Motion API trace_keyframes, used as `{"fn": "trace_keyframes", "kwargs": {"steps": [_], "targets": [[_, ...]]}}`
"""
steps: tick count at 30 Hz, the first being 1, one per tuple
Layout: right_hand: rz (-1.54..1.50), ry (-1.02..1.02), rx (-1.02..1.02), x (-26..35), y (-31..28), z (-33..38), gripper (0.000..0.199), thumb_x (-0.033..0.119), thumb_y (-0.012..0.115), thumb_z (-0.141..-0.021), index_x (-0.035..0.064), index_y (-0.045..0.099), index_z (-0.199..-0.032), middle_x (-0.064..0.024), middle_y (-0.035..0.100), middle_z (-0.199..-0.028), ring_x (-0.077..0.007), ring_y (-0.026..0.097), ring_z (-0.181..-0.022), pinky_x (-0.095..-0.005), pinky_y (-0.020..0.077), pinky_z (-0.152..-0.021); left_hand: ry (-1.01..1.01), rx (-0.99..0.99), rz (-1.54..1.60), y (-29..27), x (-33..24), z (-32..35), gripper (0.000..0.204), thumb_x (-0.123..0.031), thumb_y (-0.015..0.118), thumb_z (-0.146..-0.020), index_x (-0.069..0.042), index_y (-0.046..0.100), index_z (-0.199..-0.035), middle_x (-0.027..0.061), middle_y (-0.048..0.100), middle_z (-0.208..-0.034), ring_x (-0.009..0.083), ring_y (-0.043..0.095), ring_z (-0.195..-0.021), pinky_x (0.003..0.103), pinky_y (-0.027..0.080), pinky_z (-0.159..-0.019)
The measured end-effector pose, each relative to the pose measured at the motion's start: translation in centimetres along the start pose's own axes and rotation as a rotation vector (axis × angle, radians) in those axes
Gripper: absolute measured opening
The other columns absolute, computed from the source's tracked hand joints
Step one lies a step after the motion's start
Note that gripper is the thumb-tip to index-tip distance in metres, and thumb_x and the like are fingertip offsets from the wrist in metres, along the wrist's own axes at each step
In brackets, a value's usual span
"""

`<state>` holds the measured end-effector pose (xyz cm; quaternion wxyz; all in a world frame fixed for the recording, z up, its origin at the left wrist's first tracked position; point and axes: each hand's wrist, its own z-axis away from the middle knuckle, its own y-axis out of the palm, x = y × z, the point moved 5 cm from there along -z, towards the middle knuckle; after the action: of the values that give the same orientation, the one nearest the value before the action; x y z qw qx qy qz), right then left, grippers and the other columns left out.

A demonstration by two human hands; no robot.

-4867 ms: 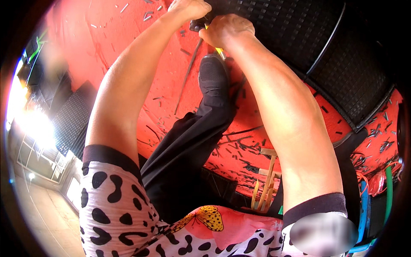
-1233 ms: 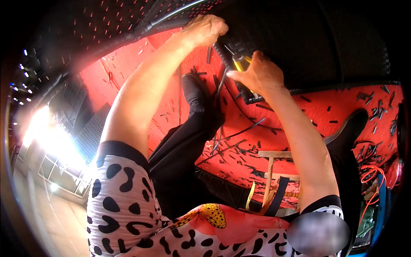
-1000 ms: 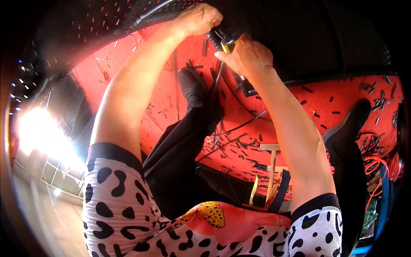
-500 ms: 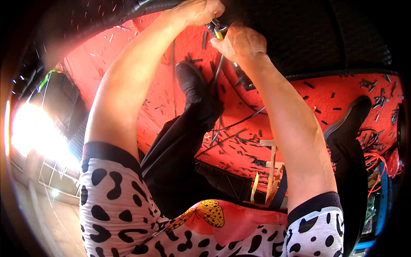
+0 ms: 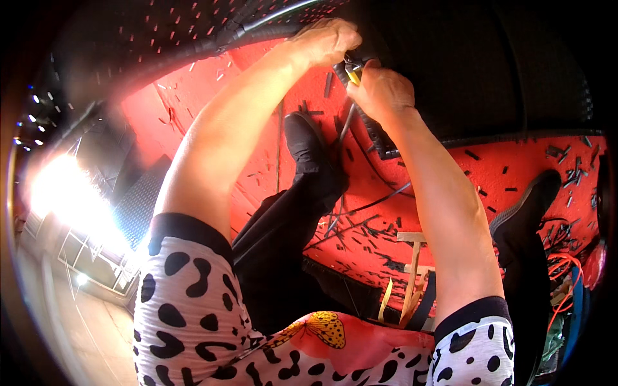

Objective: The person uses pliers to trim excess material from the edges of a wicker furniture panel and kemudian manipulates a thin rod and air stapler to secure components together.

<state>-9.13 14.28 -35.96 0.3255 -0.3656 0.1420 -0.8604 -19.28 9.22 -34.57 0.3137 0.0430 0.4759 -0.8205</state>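
My right hand (image 5: 385,91) is closed round yellow-handled pliers (image 5: 354,76). Their dark metal head points up toward my left hand (image 5: 328,40), whose fingers are bent and closed at the edge of a black woven panel (image 5: 457,71). Whatever those fingers pinch is too dark and small to make out. Both hands sit close together, near the top of the view. The panel runs off to the right, its wrapped lower edge and corner showing beside my right wrist.
Short black strip offcuts litter a red floor covering (image 5: 257,154). My black shoe (image 5: 302,132) rests between my arms. A wooden stool-like frame (image 5: 412,276) stands below my right forearm, and an orange cord (image 5: 566,264) lies coiled at the right. Another dark woven piece (image 5: 174,32) is at upper left.
The whole view has shifted, so hands, legs and floor appear lower and further right. My right hand still grips the pliers close to my left hand.
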Motion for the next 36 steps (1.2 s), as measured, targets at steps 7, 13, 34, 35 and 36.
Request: {"fn": "trace_keyframes", "kwargs": {"steps": [7,13,34,35,36], "targets": [[-0.023,0.057,-0.026,-0.7,-1.6,3.1,0.057,0.048,0.051,-0.071,-0.0028,0.049,-0.098,-0.0245,0.058,-0.091,-0.0354,0.057,-0.088,-0.0412,0.0458,-0.077,-0.02,-0.308,0.152,-1.6,-2.3,3.8,0.009,-0.01,0.05,-0.071,-0.004,0.055,-0.076,0.0129,0.052,-0.074,0.0312,0.054,-0.075,0.038,0.045,-0.063],[0.17,-0.01,0.157,-3.3,-5.1,8.7,0.058,0.047,0.055,-0.067,-0.0012,0.051,-0.1,-0.0209,0.058,-0.099,-0.032,0.056,-0.094,-0.039,0.0444,-0.081,-0.423,0.203,0.008,3.6,0.0,19.7,0.01,-0.01,0.048,-0.071,-0.005,0.055,-0.076,0.0161,0.058,-0.073,0.0366,0.056,-0.07,0.045,0.045,-0.06],[-0.317,-0.378,0.141,5.6,-13.5,17.8,0.068,0.056,0.055,-0.067,-0.0021,0.053,-0.103,-0.0209,0.056,-0.101,-0.0301,0.053,-0.099,-0.0341,0.0398,-0.084,-1.081,-1.081,1.04,-20.8,-7.4,18.3,0.023,-0.022,0.046,-0.086,0.001,0.051,-0.087,0.0117,0.058,-0.067,0.0176,0.055,-0.05,0.027,0.042,-0.04],[-0.316,-0.382,0.147,5.5,-13.4,17.5,0.068,0.056,0.055,-0.067,-0.0021,0.053,-0.103,-0.0209,0.056,-0.101,-0.0301,0.053,-0.099,-0.0341,0.0398,-0.084,-1.107,-1.138,1.082,-20.9,-7.2,18.1,0.023,-0.021,0.045,-0.086,0.001,0.051,-0.085,0.0124,0.058,-0.066,0.0182,0.055,-0.049,0.027,0.041,-0.039],[-0.325,-0.364,0.159,5.2,-13.4,17.0,0.071,0.057,0.054,-0.066,-0.0014,0.052,-0.106,-0.0216,0.055,-0.104,-0.031,0.052,-0.1,-0.035,0.0395,-0.085,-1.113,-1.141,1.079,-20.9,-7.1,17.7,0.023,-0.021,0.045,-0.086,0.001,0.051,-0.085,0.0124,0.058,-0.066,0.0182,0.055,-0.049,0.027,0.041,-0.039]]}}
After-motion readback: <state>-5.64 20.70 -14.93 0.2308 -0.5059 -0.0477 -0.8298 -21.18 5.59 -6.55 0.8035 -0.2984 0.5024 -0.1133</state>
